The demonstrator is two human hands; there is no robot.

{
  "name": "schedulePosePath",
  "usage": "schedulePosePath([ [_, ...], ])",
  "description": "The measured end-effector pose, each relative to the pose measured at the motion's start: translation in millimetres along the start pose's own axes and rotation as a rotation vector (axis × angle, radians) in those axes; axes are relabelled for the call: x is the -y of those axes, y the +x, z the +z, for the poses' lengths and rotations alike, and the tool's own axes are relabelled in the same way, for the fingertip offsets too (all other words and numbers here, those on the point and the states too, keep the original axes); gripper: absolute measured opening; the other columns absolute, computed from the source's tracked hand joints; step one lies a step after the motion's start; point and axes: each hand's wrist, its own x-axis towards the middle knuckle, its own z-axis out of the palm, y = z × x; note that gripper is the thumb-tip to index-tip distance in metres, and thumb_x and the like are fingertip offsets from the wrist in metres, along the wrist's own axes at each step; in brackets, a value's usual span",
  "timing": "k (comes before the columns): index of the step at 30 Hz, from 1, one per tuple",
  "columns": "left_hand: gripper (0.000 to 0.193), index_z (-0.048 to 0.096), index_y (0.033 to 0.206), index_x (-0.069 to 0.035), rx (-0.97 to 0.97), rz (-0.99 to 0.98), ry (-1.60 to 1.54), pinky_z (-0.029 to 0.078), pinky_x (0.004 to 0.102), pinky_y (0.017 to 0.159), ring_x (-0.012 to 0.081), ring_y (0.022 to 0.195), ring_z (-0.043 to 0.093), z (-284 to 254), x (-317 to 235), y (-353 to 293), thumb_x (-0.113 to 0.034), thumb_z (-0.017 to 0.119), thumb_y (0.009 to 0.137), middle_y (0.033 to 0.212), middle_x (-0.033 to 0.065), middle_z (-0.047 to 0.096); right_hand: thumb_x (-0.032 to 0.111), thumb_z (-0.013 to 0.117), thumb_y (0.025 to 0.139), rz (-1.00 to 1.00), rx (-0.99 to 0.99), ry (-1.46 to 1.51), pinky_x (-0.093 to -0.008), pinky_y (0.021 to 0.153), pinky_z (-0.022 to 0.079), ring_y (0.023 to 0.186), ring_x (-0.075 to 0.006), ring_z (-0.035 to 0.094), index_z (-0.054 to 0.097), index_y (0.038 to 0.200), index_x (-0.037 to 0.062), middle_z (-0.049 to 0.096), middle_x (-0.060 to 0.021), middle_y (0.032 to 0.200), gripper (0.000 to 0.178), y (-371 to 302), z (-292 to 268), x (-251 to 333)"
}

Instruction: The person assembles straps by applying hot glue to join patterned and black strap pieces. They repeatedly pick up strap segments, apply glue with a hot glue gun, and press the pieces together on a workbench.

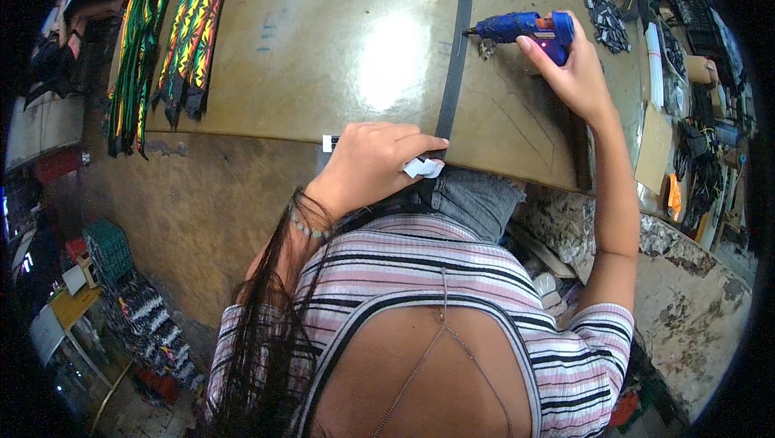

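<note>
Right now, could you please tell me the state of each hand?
Left hand: closed on the strip, a white piece showing beside it.
Right hand: closed around the glue gun.

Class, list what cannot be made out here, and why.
All in the head view:
Black strip: far end cut off by the top edge.
Left hand: palm hidden by its own back.
Blue glue gun: handle partly covered by the right hand.
Small black pieces: too small and crowded to count.

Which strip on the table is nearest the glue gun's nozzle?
The plain black strip, lying singly, its near end at the left hand; the multicoloured patterned strips lie bunched at the picture's upper left.
</note>
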Motion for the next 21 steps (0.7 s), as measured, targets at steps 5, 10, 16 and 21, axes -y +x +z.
schedulePosePath([
  [5, 0.026, 0.071, 0.102, -0.015, -0.002, 0.021, -0.008, 0.049, 0.0349, 0.056, 0.0239, 0.063, 0.063, -3, -2, 3, -0.028, 0.076, 0.080, 0.069, 0.0047, 0.062, 0.018, 0.080, 0.079, -0.351, 0.024, -0.573, -0.0341, 0.067, 0.054, 0.079, -0.0288, 0.070, 0.057, 0.114, 0.0048, 0.070, -0.0146, 0.099, 0.043, -10, -2, 18],
  [10, 0.052, 0.064, 0.123, -0.012, 0.003, -0.032, -0.005, 0.053, 0.0349, 0.068, 0.0263, 0.076, 0.067, -7, -6, 0, -0.036, 0.078, 0.078, 0.087, 0.0087, 0.069, 0.012, 0.075, 0.081, -0.242, -0.398, -0.508, -0.0368, 0.077, 0.054, 0.091, -0.0309, 0.069, 0.057, 0.124, 0.0054, 0.068, -0.0132, 0.116, 0.046, -56, -30, 6],
  [16, 0.046, 0.068, 0.118, -0.005, -0.268, -0.243, -0.056, 0.053, 0.0325, 0.086, 0.0286, 0.096, 0.070, -60, 15, 1, -0.032, 0.079, 0.082, 0.108, 0.0165, 0.070, 0.049, 0.060, 0.096, 0.700, -1.061, -0.406, -0.0422, 0.092, 0.046, 0.105, -0.0367, 0.061, 0.054, 0.121, -0.0076, 0.064, -0.0238, 0.114, 0.062, -161, -115, -144],
  [21, 0.040, 0.069, 0.114, -0.005, -0.698, -0.645, 0.585, 0.054, 0.0394, 0.080, 0.0329, 0.092, 0.069, -152, 112, 26, -0.036, 0.066, 0.090, 0.105, 0.0190, 0.070, 0.070, 0.034, 0.094, 1.235, -0.281, -0.756, -0.0487, 0.097, 0.043, 0.111, -0.0479, 0.057, 0.062, 0.118, -0.0067, 0.062, -0.0321, 0.114, 0.086, -231, -159, -165],
])
